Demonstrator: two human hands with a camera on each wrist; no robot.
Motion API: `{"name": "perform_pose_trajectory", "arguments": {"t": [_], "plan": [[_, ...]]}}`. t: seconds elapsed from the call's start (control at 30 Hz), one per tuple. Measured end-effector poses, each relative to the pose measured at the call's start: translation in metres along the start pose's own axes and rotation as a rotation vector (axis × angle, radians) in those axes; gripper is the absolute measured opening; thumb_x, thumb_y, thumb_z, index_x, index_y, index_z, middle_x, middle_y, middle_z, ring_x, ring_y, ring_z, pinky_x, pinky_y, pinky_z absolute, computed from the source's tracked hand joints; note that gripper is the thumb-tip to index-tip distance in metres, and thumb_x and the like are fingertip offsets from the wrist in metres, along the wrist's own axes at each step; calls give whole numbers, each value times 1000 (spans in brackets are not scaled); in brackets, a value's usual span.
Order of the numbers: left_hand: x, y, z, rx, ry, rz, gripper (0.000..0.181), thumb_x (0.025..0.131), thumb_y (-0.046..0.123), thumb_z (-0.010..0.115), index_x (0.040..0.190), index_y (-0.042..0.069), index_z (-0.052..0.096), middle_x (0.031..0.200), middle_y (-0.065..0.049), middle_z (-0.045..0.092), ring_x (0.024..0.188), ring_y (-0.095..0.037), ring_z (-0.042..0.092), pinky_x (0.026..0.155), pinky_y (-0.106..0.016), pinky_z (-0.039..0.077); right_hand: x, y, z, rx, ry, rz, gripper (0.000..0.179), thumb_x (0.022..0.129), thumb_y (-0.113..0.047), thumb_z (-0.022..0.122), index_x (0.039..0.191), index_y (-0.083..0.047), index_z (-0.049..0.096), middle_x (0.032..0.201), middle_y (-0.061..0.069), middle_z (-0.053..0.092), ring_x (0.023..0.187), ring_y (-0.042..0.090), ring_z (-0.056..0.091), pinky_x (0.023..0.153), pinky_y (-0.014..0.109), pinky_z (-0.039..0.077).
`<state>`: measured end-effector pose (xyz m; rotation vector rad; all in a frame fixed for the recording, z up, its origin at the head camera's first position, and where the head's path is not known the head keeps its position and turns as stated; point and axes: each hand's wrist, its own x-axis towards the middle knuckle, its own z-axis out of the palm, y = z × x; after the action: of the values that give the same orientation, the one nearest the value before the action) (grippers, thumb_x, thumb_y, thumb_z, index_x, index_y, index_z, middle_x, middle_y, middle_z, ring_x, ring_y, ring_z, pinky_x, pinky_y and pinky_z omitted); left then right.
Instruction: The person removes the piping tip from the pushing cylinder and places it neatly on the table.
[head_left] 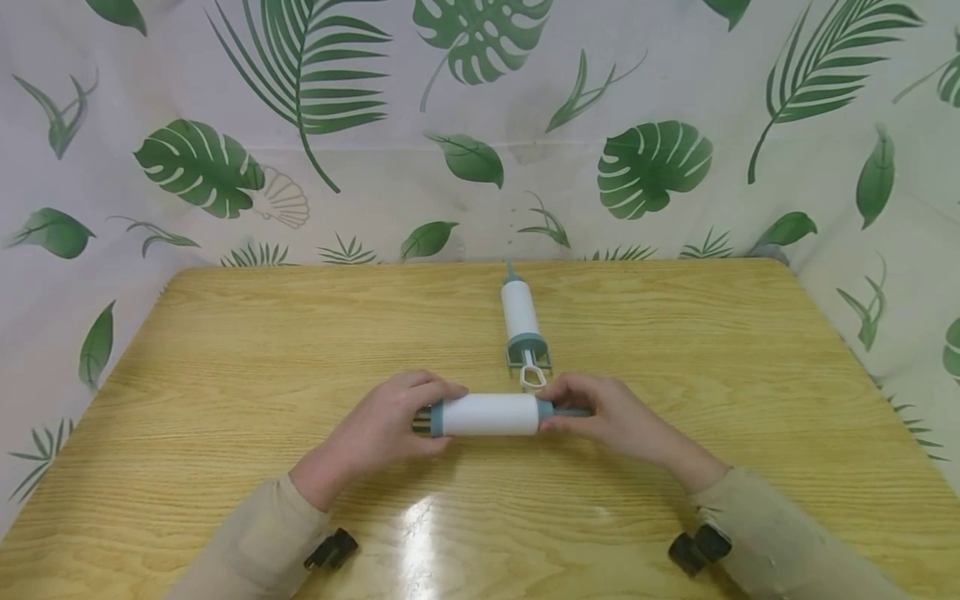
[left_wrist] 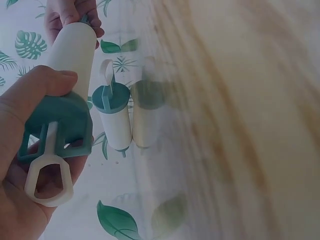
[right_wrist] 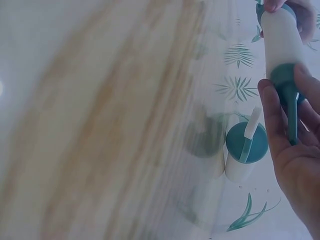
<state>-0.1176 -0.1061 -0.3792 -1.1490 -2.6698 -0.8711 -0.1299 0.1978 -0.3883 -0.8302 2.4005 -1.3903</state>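
Observation:
Held level across the front of the table is a large syringe with a white barrel and teal ends. My left hand grips its collar end, thumb lying over the top of the barrel in the left wrist view. A pale plunger ring sticks out there, close to the teal collar. At the other end my right hand holds the teal tip end, fingers and thumb on either side of the narrow nozzle. Just beyond lies a second, matching syringe, its ring toward me.
The wooden table runs back to a leaf-printed sheet, which also hangs along both sides. The second syringe's nozzle lies near the table's back edge. Black devices show by both sleeves.

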Motion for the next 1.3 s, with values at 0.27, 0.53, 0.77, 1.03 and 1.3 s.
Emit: {"name": "perform_pose_trajectory", "arguments": {"t": [0.27,0.53,0.77,1.03,1.3], "plan": [[1,0,-2,-102,-39,-52,49,74,13,81,120,10,66,111,-7,65,93,-17,62,77,-27,54,-1,-5,2,-61,11,-55,27,80,-14,76,104,-6,66,103,7,68,93,18,66,79,28,54],[0,0,0,-119,-42,-88,48,75,14,80,121,11,65,111,-6,64,92,-17,61,75,-24,53,2,-8,3,-194,37,-104,31,75,-2,79,102,-5,65,104,8,68,94,21,66,80,27,54],[-1,0,-1,-51,-9,-79,52,74,17,82,122,13,64,113,-3,62,96,-16,60,81,-29,53,2,-10,1,-140,33,-21,48,73,-15,82,115,-6,59,116,8,64,101,22,64,84,27,52],[-4,-4,-1,-37,21,-41,52,74,17,83,122,12,64,113,-3,61,97,-17,60,82,-30,53,0,-2,-3,-97,-24,76,42,95,-30,60,129,-4,57,121,11,63,108,23,61,90,37,50],[-4,-3,-3,-37,18,-34,51,73,17,83,121,11,64,113,-4,62,98,-18,60,83,-31,52,1,-2,-2,-52,-12,94,36,91,-28,65,123,-10,62,114,4,66,102,16,63,86,30,51]]}}
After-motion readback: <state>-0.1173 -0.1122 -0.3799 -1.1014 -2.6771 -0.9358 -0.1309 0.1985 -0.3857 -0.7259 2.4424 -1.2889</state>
